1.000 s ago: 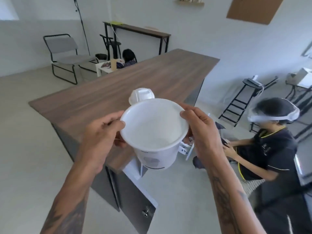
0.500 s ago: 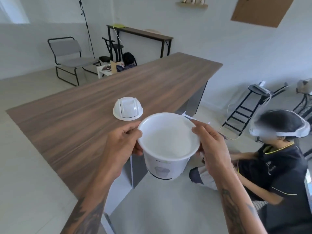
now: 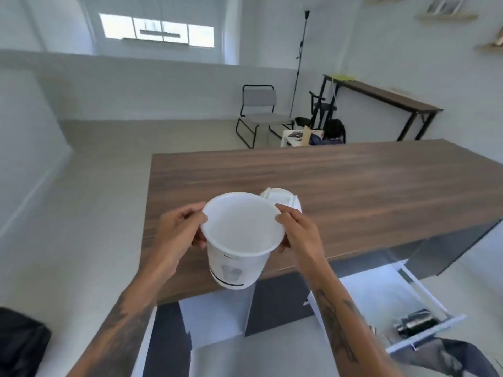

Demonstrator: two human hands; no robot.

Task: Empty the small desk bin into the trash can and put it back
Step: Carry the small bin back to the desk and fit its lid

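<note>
I hold a small white desk bin [image 3: 239,240] upright above the near edge of the wooden desk [image 3: 353,186]. Its inside looks empty. My left hand [image 3: 181,232] grips the rim on the left and my right hand [image 3: 298,231] grips it on the right. The bin's white domed lid [image 3: 288,198] rests on the desk right behind the bin, partly hidden by it. A black bag-like thing [image 3: 21,346], possibly the trash can, shows at the bottom left corner.
Under the desk a white drawer [image 3: 408,308] stands pulled out with a dark metal object inside. A grey chair [image 3: 261,110], a side table [image 3: 386,96] and floor clutter stand beyond the desk. Grey cloth [image 3: 457,357] lies at the bottom right.
My view has swung left; the seated person at the right is out of sight. The bin, still in both hands, now sits over the desk's near edge, in front of the lid.
</note>
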